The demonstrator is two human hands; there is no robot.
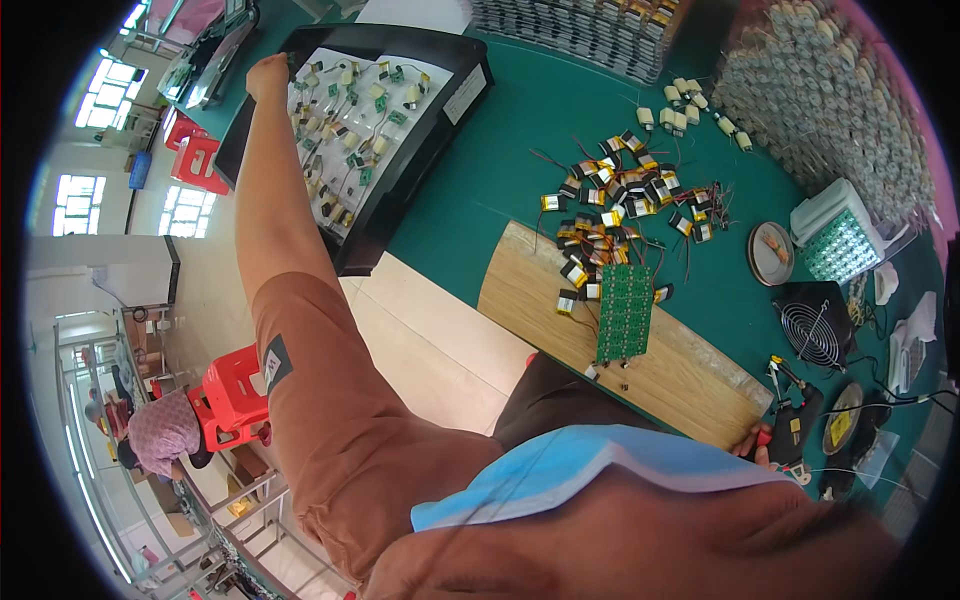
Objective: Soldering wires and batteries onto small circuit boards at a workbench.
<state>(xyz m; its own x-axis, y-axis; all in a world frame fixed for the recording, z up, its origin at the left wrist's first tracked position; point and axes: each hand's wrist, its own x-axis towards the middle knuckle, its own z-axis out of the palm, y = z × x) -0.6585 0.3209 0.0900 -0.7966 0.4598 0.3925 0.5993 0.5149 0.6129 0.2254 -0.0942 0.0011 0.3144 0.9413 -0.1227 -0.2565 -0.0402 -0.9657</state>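
My left hand [267,77] likely steadies the black tray [412,160] — next, keep it level. I can't tell whether those fingers, or my right hand [749,442], grip anything.

- Shirt [345,395]: reddish-brown, short-sleeved.
- Left sleeve [305,310]: dark patch [276,362], pale marking.
- Face mask [560,465]: light blue, paler edge.
- Trousers [560,397]: dark.
- Left hand [268,76], right hand [757,443]: bare.
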